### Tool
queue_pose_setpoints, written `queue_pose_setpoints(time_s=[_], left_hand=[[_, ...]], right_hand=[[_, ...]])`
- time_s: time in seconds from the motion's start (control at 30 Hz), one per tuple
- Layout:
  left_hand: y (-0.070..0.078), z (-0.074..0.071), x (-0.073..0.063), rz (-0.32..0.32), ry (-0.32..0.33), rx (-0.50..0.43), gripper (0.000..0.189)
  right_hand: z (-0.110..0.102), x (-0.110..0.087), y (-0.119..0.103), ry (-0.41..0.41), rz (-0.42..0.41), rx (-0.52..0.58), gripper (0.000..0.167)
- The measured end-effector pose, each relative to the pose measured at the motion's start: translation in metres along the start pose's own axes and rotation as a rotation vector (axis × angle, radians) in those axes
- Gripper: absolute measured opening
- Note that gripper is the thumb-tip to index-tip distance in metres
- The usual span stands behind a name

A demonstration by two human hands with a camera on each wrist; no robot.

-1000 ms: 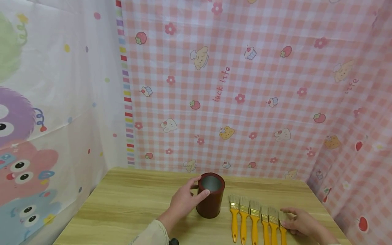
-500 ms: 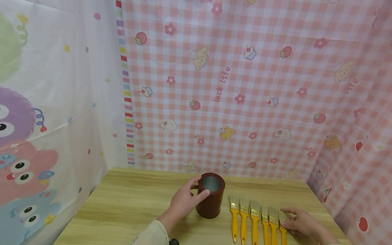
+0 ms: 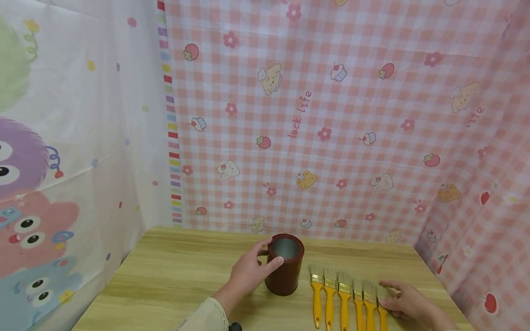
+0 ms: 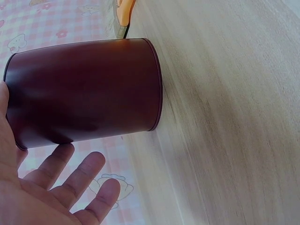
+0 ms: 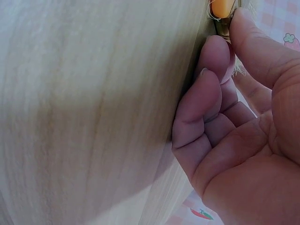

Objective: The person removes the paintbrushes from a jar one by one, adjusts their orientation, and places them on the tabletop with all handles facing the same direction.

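A dark red cylindrical pot (image 3: 283, 278) with a greyish inside stands upright on the table, its mouth open upward. My left hand (image 3: 248, 271) holds it by the upper part, thumb on the near rim and forefinger at the far left. In the left wrist view, the other fingers of the left hand (image 4: 61, 187) spread beside the pot's wall (image 4: 84, 93). My right hand (image 3: 407, 301) pinches the rightmost paintbrush (image 3: 383, 318) near its metal band. The right wrist view shows thumb and fingertips at that band, under an orange handle (image 5: 221, 7).
Several more flat paintbrushes (image 3: 344, 299) with yellow-orange handles lie in a row right of the pot, bristles away from me. The wood-grain table (image 3: 178, 271) meets a pink checked curtain (image 3: 248, 151) behind and a white patterned one (image 3: 141, 138) at the left.
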State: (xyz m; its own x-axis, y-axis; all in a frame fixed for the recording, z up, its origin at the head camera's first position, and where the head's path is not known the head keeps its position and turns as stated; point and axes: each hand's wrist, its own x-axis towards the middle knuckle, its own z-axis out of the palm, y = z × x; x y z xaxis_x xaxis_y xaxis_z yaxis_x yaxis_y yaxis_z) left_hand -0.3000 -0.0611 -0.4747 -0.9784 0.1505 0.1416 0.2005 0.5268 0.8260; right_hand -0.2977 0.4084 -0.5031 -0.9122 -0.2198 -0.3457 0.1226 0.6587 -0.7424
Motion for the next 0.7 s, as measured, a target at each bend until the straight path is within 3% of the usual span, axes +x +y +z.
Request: queue_pose_setpoints(time_s=[0.7], left_hand=[[-0.0007, 0.0003, -0.0010, -0.006, -0.007, 0.005, 0.072]], right_hand=[[-0.0002, 0.0007, 0.0049, 0.004, -0.011, -0.009, 0.075]])
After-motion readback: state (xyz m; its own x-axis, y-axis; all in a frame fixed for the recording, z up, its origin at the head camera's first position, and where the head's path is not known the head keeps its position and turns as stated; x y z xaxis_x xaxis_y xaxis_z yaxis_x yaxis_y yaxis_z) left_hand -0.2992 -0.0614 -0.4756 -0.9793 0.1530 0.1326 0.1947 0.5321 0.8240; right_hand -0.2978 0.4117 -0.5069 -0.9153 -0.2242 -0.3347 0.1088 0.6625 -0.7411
